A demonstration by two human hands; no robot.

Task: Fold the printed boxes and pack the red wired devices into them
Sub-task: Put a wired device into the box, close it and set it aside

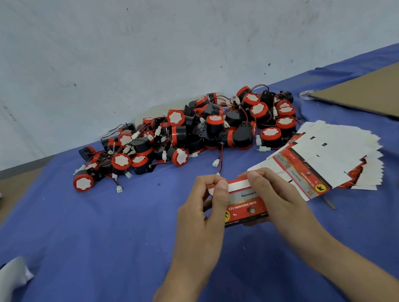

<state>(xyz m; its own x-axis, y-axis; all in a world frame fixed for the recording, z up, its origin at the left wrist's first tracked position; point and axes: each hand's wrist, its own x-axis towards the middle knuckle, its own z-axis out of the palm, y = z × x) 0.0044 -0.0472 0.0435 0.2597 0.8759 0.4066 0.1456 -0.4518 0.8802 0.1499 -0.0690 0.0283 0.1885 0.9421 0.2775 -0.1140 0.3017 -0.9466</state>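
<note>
Printed box (244, 202), lettered "12v reversing horn" and "Genuine", gripped above the blue cloth (78, 248) by left hand (202, 210) and right hand (276, 195); red wired devices (185, 134) heaped behind, flat boxes (325, 162) at right.

I hold a printed box (243, 202) between both hands above a blue cloth (103, 244). My left hand (201, 218) grips its left end, thumb on the white flap along the top edge; my right hand (279, 198) grips the right end the same way. The box face is red and grey with printed words (partly hidden by my fingers). Beyond it lies a heap of red and black wired devices (190, 131). A fanned stack of flat boxes (325, 157) lies just right of my right hand. A brown cardboard sheet (380, 93) sits far right.
</note>
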